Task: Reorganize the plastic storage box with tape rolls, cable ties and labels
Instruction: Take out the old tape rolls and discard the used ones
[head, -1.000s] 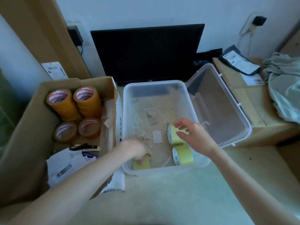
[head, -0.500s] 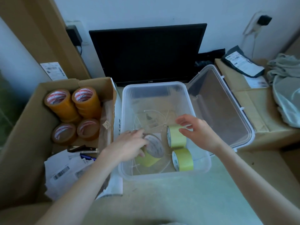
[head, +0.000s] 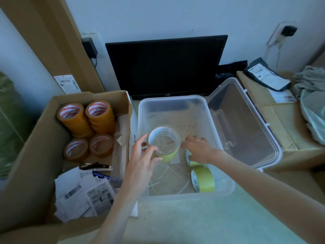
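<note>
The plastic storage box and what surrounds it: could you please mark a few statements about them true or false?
1. The left hand holds a yellow tape roll above the plastic storage box. True.
2. The box's lid is closed over the box. False: it lies open to the right.
3. Brown tape rolls stand in the cardboard box on the left. True.
4. The right hand grips a pair of scissors. False: it reaches into the box with fingers spread, holding nothing visible.
5. Pale cable ties lie on the box's floor. True.
</note>
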Action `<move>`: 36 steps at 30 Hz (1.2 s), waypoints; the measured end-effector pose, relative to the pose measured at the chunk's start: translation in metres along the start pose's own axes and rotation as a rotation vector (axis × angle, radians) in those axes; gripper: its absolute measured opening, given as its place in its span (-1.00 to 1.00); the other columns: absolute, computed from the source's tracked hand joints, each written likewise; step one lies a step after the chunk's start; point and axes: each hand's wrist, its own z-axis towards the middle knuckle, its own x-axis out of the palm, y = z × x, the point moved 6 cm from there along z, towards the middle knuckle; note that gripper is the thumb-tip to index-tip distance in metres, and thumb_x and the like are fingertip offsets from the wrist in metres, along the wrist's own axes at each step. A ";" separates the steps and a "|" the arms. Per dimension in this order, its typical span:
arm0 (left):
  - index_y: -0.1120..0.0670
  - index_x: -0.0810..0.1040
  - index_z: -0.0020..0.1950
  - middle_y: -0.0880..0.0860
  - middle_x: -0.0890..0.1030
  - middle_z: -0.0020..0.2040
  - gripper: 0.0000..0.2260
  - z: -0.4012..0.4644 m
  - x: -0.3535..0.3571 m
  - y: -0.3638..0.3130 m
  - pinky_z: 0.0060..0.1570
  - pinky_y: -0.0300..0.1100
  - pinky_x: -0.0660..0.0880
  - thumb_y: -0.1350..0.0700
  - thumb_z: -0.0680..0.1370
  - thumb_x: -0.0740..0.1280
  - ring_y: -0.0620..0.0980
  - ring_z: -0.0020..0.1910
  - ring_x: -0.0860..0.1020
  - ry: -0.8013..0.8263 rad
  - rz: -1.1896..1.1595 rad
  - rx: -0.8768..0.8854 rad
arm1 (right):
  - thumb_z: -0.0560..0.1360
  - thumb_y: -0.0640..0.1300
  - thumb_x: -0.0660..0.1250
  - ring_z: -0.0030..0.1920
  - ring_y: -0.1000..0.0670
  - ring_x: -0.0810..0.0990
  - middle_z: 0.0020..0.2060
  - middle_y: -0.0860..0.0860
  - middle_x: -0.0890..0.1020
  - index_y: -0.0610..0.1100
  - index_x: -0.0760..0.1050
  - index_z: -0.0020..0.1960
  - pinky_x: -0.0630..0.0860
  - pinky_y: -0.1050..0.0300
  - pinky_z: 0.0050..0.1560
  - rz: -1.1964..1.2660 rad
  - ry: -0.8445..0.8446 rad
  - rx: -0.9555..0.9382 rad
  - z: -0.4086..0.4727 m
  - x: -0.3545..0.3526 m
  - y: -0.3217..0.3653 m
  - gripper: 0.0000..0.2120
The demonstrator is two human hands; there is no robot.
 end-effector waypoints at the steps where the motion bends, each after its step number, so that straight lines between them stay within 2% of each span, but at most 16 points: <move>1: 0.10 0.55 -0.06 0.12 0.36 0.35 -0.89 0.000 0.000 0.000 0.23 -0.03 0.45 0.18 0.45 0.43 0.10 0.23 0.47 0.001 -0.006 0.000 | 0.51 -0.26 0.20 0.40 -0.25 0.23 0.41 -0.14 0.24 -0.03 0.31 0.42 0.21 -0.14 0.37 -0.135 0.042 0.003 0.004 0.008 0.000 -0.51; 3: 0.10 0.55 -0.06 0.13 0.36 0.34 -0.89 0.000 0.001 0.000 0.24 -0.03 0.45 0.18 0.45 0.44 0.09 0.23 0.47 0.007 -0.003 0.000 | 0.53 -0.27 0.17 0.42 -0.31 0.15 0.49 -0.17 0.11 -0.04 0.26 0.46 0.16 -0.23 0.38 -0.318 0.111 0.013 0.008 0.020 -0.001 -0.49; 6: 0.11 0.55 -0.06 0.12 0.37 0.34 -0.88 0.001 0.001 0.000 0.23 -0.05 0.44 0.19 0.45 0.45 0.08 0.22 0.46 0.010 0.004 0.000 | 0.55 -0.32 0.18 0.41 -0.35 0.18 0.52 -0.22 0.00 -0.11 0.19 0.50 0.25 -0.24 0.33 -0.455 0.143 0.037 0.013 0.026 0.000 -0.46; 12: 0.09 0.55 -0.04 0.12 0.35 0.37 -0.89 0.000 0.000 0.000 0.25 -0.07 0.42 0.17 0.47 0.42 0.08 0.25 0.45 0.010 0.018 -0.010 | 0.55 -0.34 0.17 0.35 -0.34 0.31 0.49 -0.27 0.08 -0.28 0.14 0.50 0.38 -0.13 0.24 -0.464 0.054 0.036 0.010 0.020 0.004 -0.47; 14: 0.09 0.55 -0.02 0.11 0.34 0.38 -0.88 0.000 0.000 -0.001 0.27 -0.11 0.39 0.17 0.48 0.42 0.06 0.26 0.44 0.011 0.029 -0.007 | 0.54 -0.32 0.20 0.30 -0.29 0.41 0.48 -0.25 0.13 -0.32 0.17 0.47 0.45 -0.07 0.16 -0.394 0.010 0.058 0.007 0.014 0.002 -0.48; 17: 0.11 0.55 0.00 0.13 0.34 0.37 -0.87 0.000 -0.001 -0.002 0.28 -0.09 0.39 0.20 0.48 0.41 0.06 0.26 0.44 -0.012 0.027 0.005 | 0.52 -0.25 0.28 0.22 -0.24 0.51 0.47 -0.21 0.18 -0.28 0.33 0.39 0.52 -0.05 0.06 -0.209 -0.029 0.108 0.000 -0.003 0.003 -0.55; 21: 0.17 0.51 -0.01 0.17 0.33 0.36 -0.87 0.000 -0.011 -0.002 0.33 -0.43 0.21 0.28 0.48 0.39 -0.10 0.29 0.34 -0.107 -0.037 0.017 | 0.48 -0.09 0.37 0.08 -0.25 0.56 0.41 -0.18 0.23 -0.20 0.48 0.13 0.47 -0.01 -0.11 0.024 -0.148 0.196 -0.018 -0.031 -0.003 -0.72; 24: 0.22 0.52 -0.01 0.25 0.34 0.34 -0.83 -0.002 -0.020 -0.005 0.31 -0.53 0.13 0.36 0.45 0.41 0.03 0.30 0.37 -0.188 -0.050 0.021 | 0.44 -0.01 0.40 0.02 -0.26 0.56 0.36 -0.14 0.28 -0.20 0.48 0.02 0.51 -0.04 -0.05 0.179 -0.288 0.255 -0.039 -0.048 -0.009 -0.71; 27: 0.25 0.54 -0.01 0.29 0.34 0.33 -0.82 -0.006 -0.026 -0.008 0.31 -0.52 0.13 0.38 0.43 0.42 -0.11 0.30 0.30 -0.259 -0.087 0.026 | 0.42 0.03 0.44 0.07 -0.25 0.53 0.42 -0.08 0.24 -0.18 0.49 0.02 0.47 -0.03 -0.02 0.281 -0.437 0.260 -0.067 -0.060 -0.009 -0.67; 30: 0.26 0.54 0.00 0.32 0.33 0.32 -0.83 -0.009 -0.030 -0.013 0.27 -0.56 0.13 0.36 0.44 0.42 -0.22 0.27 0.26 -0.291 -0.116 0.034 | 0.39 0.01 0.48 0.08 -0.25 0.53 0.46 -0.05 0.24 -0.18 0.46 -0.10 0.50 -0.05 -0.01 0.396 -0.611 0.266 -0.093 -0.060 -0.008 -0.69; 34: 0.28 0.55 -0.01 0.34 0.35 0.30 -0.83 -0.014 -0.028 -0.023 0.25 -0.58 0.11 0.34 0.43 0.43 -0.16 0.24 0.32 -0.250 -0.131 0.050 | 0.30 -0.02 0.55 0.10 -0.21 0.54 0.36 -0.08 0.40 -0.21 0.50 -0.20 0.51 -0.09 0.04 0.607 -0.815 0.295 -0.121 -0.047 -0.008 -0.68; 36: 0.25 0.54 0.01 0.30 0.34 0.31 -0.85 -0.018 -0.026 -0.029 0.27 -0.52 0.17 0.31 0.46 0.41 -0.33 0.27 0.28 -0.225 -0.163 0.065 | 0.27 -0.07 0.57 0.11 -0.08 0.52 0.27 -0.09 0.46 -0.22 0.51 -0.24 0.51 -0.08 0.07 0.756 -0.904 0.311 -0.136 -0.037 -0.007 -0.70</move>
